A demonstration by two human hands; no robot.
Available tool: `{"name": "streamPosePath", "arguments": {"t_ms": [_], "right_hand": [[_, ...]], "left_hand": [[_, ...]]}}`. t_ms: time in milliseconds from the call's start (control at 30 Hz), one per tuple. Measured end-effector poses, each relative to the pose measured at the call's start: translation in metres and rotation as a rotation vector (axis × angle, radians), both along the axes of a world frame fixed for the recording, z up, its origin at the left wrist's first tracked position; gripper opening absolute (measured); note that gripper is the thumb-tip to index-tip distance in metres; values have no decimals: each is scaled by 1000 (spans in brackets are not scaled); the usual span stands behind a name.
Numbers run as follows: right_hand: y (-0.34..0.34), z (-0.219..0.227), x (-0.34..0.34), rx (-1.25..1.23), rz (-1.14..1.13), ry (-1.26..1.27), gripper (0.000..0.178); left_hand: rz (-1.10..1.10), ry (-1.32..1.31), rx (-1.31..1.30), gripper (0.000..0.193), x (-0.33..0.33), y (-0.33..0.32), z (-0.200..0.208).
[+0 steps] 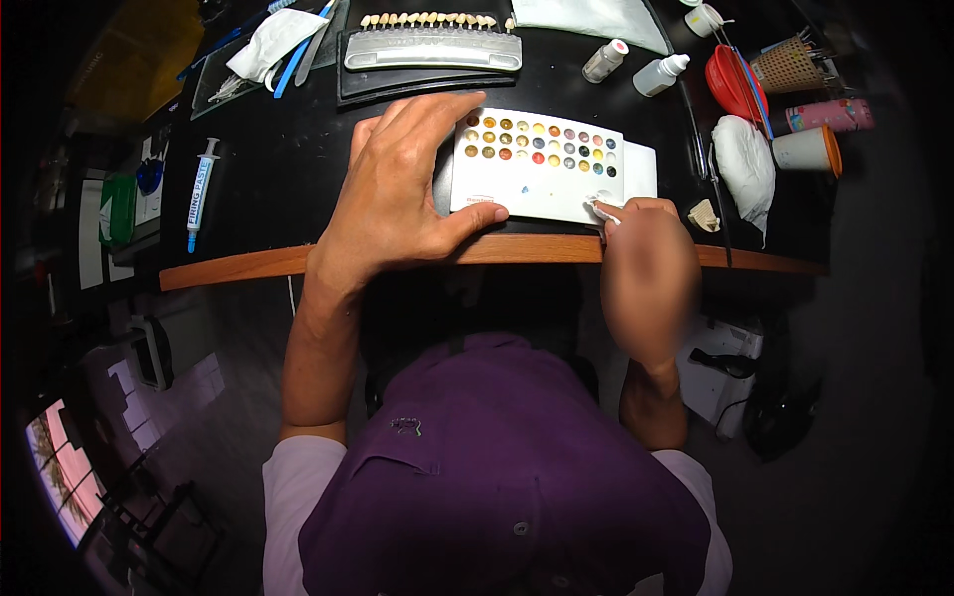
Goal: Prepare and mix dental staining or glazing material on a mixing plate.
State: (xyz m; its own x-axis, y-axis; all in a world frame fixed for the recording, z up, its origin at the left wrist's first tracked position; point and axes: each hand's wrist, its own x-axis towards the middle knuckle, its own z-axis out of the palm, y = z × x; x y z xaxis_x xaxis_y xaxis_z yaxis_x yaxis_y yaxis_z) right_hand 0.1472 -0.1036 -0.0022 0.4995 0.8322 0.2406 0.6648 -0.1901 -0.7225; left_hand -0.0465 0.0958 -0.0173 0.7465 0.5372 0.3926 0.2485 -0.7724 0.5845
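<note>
A white palette [542, 189] with rows of small coloured paint wells lies near the table's front edge. My left hand [397, 189] grips its left end, thumb along the near edge and fingers at the far edge. My right hand [646, 268] is closed, its fingertips pinching a small white piece of tissue [603, 212] against the palette's lower right corner. A faint grey smear shows by the tissue, and a small blue spot of paint [525, 189] sits mid-palette. From under the palette's right side, a white panel [641, 171] sticks out.
Behind the palette stands a tooth shade guide [433, 52]. A paste syringe [202, 194] lies left. Two small bottles [605, 61] stand at the back right. A white cloth bundle [743, 169], an orange-rimmed cup [810, 151] and a red bowl [735, 84] are to the right.
</note>
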Motion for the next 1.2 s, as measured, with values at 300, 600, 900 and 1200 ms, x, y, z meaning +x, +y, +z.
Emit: {"name": "streamPosePath", "arguments": {"t_ms": [300,600,900,1200], "right_hand": [[-3,-19,-20,106,-74,-367,28],[-7,-18,-18,96,-44,-352,29],[-10,-8,-24,147,-9,-200,19],[-40,9,-7,378,54,1440,29]], "left_hand": [[-6,7,2,93,2,-2,-1],[-6,10,2,93,3,-3,1],[3,7,0,94,4,-3,1],[-28,-272,28,66,6,-25,17]]}}
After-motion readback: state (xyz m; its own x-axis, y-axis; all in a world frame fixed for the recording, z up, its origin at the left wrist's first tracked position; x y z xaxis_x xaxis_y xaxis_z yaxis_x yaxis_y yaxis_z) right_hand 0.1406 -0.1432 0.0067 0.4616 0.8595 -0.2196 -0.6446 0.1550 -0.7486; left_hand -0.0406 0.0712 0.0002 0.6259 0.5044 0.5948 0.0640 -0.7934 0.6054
